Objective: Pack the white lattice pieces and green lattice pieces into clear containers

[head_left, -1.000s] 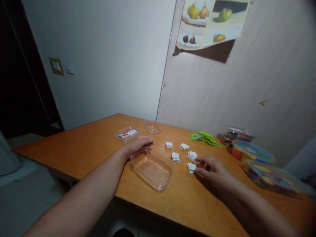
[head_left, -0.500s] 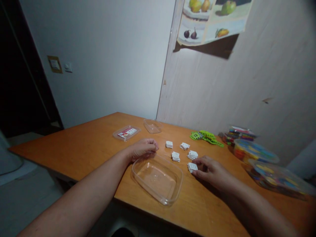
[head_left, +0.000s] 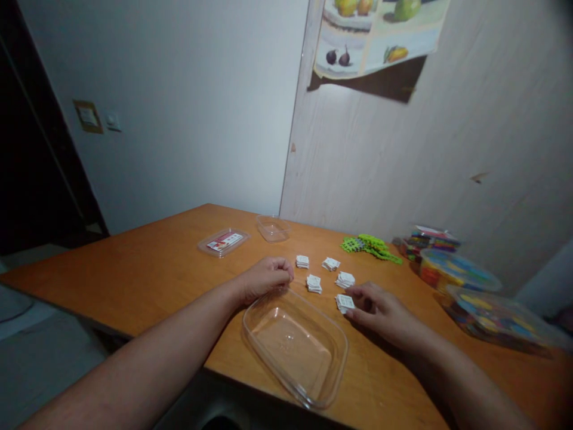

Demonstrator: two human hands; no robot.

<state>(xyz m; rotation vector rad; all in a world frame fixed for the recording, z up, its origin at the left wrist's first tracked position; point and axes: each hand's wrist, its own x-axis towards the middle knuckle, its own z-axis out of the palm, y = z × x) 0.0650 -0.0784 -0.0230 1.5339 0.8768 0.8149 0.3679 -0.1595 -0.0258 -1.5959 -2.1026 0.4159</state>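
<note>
A clear plastic tray (head_left: 333, 373) lies on the orange table (head_left: 147, 275), jutting over the near edge. My left hand (head_left: 264, 279) is closed on the tray's far rim. Several small stacks of white cards lie beyond it. The nearest stack (head_left: 344, 303) sits under the fingertips of my right hand (head_left: 380, 310), whose fingers curl round it. Other stacks (head_left: 313, 283) lie just behind.
A clear lid with a red-and-white label (head_left: 222, 241) and a small clear tub (head_left: 273, 227) sit at the back. Green plastic pieces (head_left: 369, 246) and round tubs of coloured pieces (head_left: 456, 272) stand at the right, by the wooden wall.
My left hand has dragged the clear tray toward me and to the right, so it now overhangs the table edge. My right hand has stayed on the nearest card stack.
</note>
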